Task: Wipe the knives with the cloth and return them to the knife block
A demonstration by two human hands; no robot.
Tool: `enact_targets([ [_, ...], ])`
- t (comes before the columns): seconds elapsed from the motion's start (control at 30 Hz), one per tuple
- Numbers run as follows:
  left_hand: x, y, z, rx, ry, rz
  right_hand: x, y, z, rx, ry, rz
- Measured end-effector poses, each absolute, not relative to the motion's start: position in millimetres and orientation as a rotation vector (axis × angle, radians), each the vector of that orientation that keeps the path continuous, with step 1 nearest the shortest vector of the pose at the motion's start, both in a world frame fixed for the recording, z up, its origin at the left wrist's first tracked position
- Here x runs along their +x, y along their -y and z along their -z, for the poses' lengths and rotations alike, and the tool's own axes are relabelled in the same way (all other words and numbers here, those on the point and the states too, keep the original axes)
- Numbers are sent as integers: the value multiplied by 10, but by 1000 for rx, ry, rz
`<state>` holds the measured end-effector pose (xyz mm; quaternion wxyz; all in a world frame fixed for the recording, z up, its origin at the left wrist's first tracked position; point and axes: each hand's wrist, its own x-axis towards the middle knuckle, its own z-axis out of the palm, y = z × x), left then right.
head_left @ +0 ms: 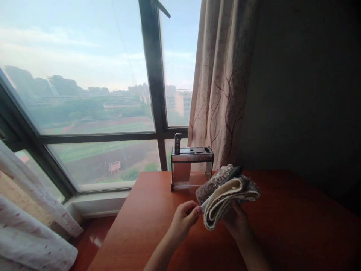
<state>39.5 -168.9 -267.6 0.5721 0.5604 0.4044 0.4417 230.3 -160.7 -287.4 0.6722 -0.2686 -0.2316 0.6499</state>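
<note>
A reddish-brown wooden table (158,222) stands by a window; its metal-and-clear knife rack (191,167) holds one black-handled knife (178,143). Right hand (237,221) grips a folded grey-and-cream cloth (225,195) above the table; left hand (184,217) pinches its edge.

A single camera, worn on the person's head, looks forward and slightly down across the reddish-brown wooden bench (282,210). It sits close to the bench's near part, where both forearms enter from the bottom edge. Farther off it faces the large dark-framed glass window (84,94) at left and the patterned beige curtain (222,75) at centre. No second view exists.
</note>
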Motion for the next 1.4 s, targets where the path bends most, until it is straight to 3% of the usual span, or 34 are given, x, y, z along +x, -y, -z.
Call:
enact_targets([
  [0.2,405,1710,2650,1149,-882,-955,2378,1632,2920,-566,452,-1473],
  [0.4,444,1713,2731,1435,-939,-897,2293,1598,2942,-702,536,-1365],
  [0.67,367,1665,2793,1510,-939,-1000,2219,1509,2834,-1127,881,-825],
  [1.0,318,1656,2670,1334,-1066,-900,2410,1496,2931,-1294,1277,-209],
  [1.4,380,1733,2603,1713,-1089,-1021,2210,1520,2854,-1122,1027,-678],
])
